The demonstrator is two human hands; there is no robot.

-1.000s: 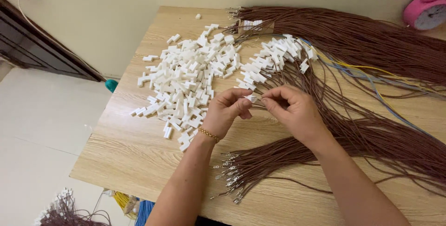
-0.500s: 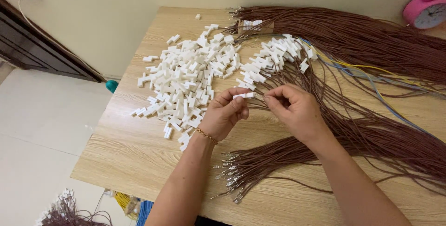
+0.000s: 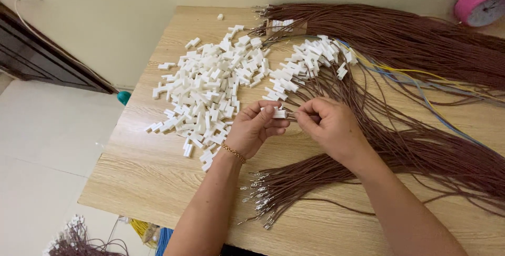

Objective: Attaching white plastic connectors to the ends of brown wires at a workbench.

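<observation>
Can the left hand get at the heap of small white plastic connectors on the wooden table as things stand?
Probably yes, once freed. The left hand lies right beside the heap of small white plastic connectors with nothing between, but its fingers already pinch one white connector.

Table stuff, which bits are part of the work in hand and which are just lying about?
In use: left hand, right hand, white connector, connector pile, brown wires.
Lying about: pink clock, teal ball, floor wires.
</observation>
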